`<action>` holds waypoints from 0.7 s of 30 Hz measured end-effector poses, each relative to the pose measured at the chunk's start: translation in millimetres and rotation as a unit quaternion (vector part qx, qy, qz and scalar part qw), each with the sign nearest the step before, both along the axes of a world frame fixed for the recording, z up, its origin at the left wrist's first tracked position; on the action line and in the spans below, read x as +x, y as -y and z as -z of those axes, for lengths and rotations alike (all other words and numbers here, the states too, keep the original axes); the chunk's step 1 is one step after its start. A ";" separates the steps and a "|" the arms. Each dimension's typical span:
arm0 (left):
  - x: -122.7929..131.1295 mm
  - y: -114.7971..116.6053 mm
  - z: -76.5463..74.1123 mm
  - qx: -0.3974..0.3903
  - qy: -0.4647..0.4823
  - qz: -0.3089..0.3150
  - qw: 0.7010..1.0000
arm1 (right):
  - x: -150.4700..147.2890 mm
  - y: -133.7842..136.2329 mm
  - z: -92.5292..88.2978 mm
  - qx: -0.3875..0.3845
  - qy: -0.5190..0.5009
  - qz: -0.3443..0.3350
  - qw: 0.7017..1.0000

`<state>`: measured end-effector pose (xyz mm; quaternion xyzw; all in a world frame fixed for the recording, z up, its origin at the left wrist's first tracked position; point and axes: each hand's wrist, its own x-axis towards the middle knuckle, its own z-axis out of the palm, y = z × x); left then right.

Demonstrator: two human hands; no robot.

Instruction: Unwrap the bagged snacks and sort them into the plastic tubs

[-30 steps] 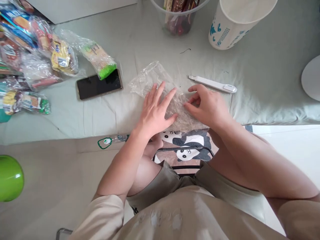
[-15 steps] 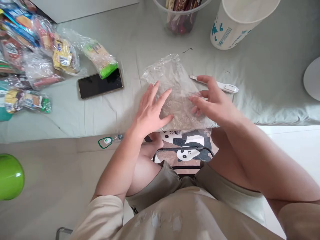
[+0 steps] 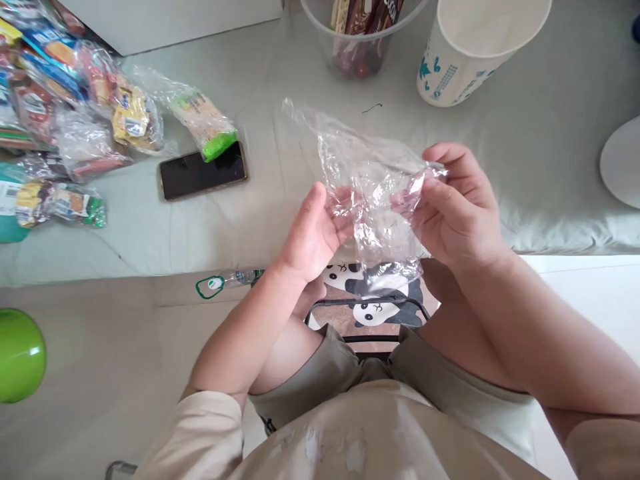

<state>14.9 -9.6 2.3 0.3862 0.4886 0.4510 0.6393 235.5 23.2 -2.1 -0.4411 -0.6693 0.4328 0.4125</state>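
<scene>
A crumpled clear plastic bag [image 3: 377, 183] is lifted in front of me at the edge of the cloth-covered surface. My right hand [image 3: 463, 207] pinches the bag's right edge between thumb and fingers. On the other side, my left hand [image 3: 317, 230] is open, its thumb raised and its palm turned toward the bag. Its fingertips show through the film, touching or just behind it; I cannot tell which. The white knife-like tool seen earlier is hidden from view.
A phone [image 3: 203, 175] lies left, with a green-ended snack packet [image 3: 205, 123] partly over it. Wrapped snacks [image 3: 75, 113] pile up at far left. A clear tub [image 3: 367, 50] and a white paper bucket [image 3: 463, 73] stand at the back. A green bin [image 3: 20, 357] stands below left.
The bag has come up off the surface, its right edge now pinched in my right hand. My left hand has turned from palm down to palm facing the bag.
</scene>
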 end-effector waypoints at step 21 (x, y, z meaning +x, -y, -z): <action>-8.3 2.5 -6.4 0.098 -0.171 -0.039 0.980 | -11.1 15.4 -10.6 -0.014 -0.019 0.024 0.999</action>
